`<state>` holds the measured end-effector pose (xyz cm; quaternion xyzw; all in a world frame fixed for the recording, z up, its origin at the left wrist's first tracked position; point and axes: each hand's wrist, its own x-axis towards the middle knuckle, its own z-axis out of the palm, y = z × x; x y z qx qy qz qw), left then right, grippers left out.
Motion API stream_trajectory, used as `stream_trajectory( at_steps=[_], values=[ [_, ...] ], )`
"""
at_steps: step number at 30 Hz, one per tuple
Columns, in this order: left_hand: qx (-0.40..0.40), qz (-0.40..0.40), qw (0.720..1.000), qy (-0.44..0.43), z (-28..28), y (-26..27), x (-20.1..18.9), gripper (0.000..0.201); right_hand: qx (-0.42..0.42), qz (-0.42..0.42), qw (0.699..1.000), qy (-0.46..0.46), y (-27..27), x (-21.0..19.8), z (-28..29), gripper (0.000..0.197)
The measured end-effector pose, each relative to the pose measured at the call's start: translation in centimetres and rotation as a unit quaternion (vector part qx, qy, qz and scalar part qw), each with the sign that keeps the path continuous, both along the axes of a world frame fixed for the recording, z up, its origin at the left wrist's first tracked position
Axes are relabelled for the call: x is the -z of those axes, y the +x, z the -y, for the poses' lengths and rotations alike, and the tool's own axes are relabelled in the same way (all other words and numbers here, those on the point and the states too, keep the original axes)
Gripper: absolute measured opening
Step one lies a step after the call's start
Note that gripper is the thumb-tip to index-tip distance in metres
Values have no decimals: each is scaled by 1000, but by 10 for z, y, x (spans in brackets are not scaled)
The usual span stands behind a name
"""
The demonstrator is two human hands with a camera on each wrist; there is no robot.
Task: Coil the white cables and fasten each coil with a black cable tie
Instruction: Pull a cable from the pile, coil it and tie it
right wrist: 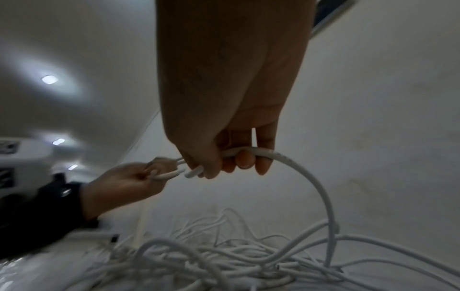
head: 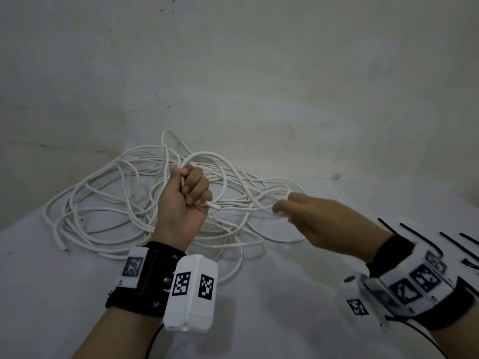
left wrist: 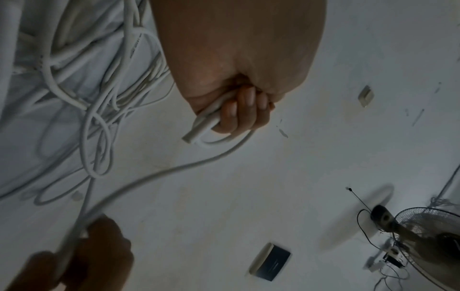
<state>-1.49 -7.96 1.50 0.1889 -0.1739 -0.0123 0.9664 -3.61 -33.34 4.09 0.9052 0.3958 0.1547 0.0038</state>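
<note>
White-covered counter [head: 259,294] against a bare wall: the left hand [head: 185,200] grips one cable end, the right hand [head: 318,218] pinches the same cable [right wrist: 321,193], while the cables [head: 116,203] lie tangled at centre, none coiled, and black ties [head: 427,242] lie unused at right.

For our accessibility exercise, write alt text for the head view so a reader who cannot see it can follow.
A left hand grips one end of a white cable while the right hand pinches a strand farther along, above a loose tangle of cables on a white table. Black ties lie at the right edge.
</note>
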Motion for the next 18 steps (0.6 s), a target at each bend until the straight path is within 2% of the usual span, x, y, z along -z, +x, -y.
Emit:
stream_trajectory(
  at_steps=[2,4,8,11,14,16,18],
  values=[
    [-9,-9,1000,9,5,-3,-2,48,-30,76,994,-77,-8,9,-10,40],
    [-14,-15,999,32,12,-7,-3,45,-65,133,983,-106,-16,14,-22,39],
    [-10,-16,996,89,20,-9,-1,40,-125,144,977,-95,-21,16,-36,40],
    [-5,-8,991,136,23,-10,0,39,-148,153,976,-38,-21,7,-43,32],
    [23,-5,982,186,36,-15,2,35,-173,125,976,49,-25,-2,-55,19],
    [17,-7,966,257,44,-16,8,32,-174,82,976,104,-27,-4,-62,14],
    [-15,1,943,334,49,-17,14,38,-133,36,976,167,-26,-11,-62,18]
  ],
)
